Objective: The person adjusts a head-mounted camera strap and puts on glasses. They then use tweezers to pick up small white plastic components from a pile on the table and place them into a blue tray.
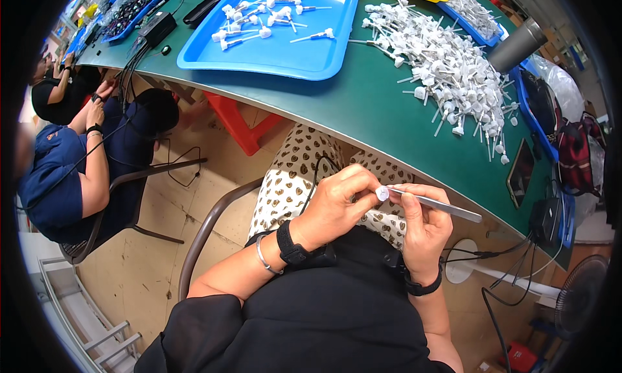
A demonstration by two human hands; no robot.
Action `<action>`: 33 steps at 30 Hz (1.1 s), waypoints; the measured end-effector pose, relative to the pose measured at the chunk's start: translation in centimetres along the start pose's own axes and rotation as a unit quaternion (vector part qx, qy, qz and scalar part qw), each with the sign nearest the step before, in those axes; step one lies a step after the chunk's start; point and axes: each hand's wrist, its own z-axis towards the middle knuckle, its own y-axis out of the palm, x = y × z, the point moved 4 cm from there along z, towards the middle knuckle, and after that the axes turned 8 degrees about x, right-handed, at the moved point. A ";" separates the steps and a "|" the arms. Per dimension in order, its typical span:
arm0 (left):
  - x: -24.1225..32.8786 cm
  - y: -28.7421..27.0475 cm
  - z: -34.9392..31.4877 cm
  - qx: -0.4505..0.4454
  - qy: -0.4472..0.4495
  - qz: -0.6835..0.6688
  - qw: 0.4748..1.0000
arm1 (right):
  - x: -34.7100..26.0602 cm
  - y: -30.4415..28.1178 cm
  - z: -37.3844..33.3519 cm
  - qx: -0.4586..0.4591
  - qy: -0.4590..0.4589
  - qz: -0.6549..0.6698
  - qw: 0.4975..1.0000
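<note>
Over the lap, left hand fingers pinching white cap

Blue tray, green table

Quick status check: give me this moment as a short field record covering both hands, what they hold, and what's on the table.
left hand: pinches a small white cap at its fingertips
right hand: holds metal tweezers, tip at the cap
position: hands over the lap, below the table edge
green table: loose pile of white stemmed parts
blue tray: a few of the same parts
nearby: seated person at left
</note>
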 end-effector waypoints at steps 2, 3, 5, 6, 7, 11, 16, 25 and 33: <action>-0.1 0.0 0.0 -0.001 -0.002 0.001 1.000 | 0.0 0.0 0.0 -0.002 -0.001 -0.006 1.000; -0.1 0.0 -0.1 -0.002 -0.003 0.001 1.000 | 0.1 -0.1 0.0 -0.003 -0.003 -0.009 1.000; -0.2 0.1 -0.1 -0.003 -0.001 -0.001 1.000 | 0.1 -0.1 0.1 -0.003 0.001 -0.006 1.000; -0.2 0.1 -0.1 -0.003 0.000 -0.002 1.000 | 0.0 -0.1 0.1 -0.002 0.007 0.000 1.000; -0.2 0.1 -0.1 -0.005 -0.003 -0.003 1.000 | 0.0 -0.1 0.1 -0.001 0.012 0.005 1.000; -0.3 0.1 -0.1 -0.009 -0.010 -0.007 1.000 | 0.1 -0.1 0.1 -0.003 0.014 0.010 1.000; -0.4 0.2 -0.1 -0.011 -0.011 -0.008 1.000 | -0.1 -0.1 0.2 -0.015 -0.015 -0.034 0.999; -0.4 0.2 -0.3 -0.009 0.007 0.005 1.000 | -1.1 -0.1 0.9 -0.096 -0.084 -0.165 0.978; -0.7 -0.1 0.2 -0.005 -0.023 -0.046 0.999 | -0.2 0.0 0.5 -0.002 0.034 0.041 0.999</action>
